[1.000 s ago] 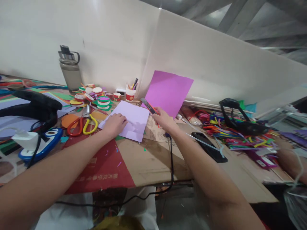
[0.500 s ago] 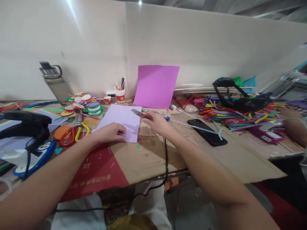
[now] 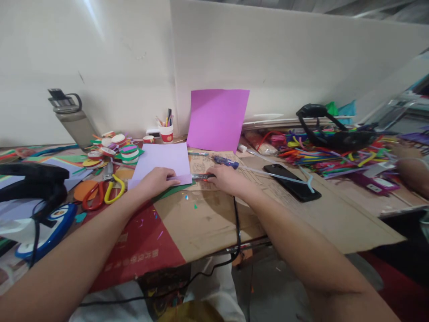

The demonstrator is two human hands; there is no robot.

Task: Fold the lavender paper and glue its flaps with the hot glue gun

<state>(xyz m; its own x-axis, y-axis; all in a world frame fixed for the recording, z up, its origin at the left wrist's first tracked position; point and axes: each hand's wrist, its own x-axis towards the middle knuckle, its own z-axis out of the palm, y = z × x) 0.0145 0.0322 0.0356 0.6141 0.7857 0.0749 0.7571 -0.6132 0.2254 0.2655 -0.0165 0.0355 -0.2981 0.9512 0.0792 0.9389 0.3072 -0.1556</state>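
Observation:
A pale purple sheet (image 3: 164, 156) lies on the cardboard-covered table, its front edge folded over. My left hand (image 3: 160, 180) presses on that folded edge, fingers together. Just right of it, my right hand (image 3: 224, 179) is closed round a utility knife (image 3: 200, 177), whose blade end meets the sheet's right edge at the fold. Part of a green piece (image 3: 176, 190) shows under the sheet. Behind my right hand lies a blue glue-gun-like tool or pen (image 3: 225, 161). A bright purple sheet (image 3: 217, 120) leans on the wall.
Red-handled scissors (image 3: 94, 197), yellow-handled pliers (image 3: 115, 189) and paper discs (image 3: 129, 153) are at left, with a bottle (image 3: 75, 123) behind. A black phone (image 3: 292, 182) and colourful pipe cleaners (image 3: 321, 156) lie right. Another person's hand (image 3: 410, 165) shows at far right.
My right hand has brought the knife down to the sheet's front right edge. The pale sheet's front edge is now folded, with my left hand on it, and green shows beneath.

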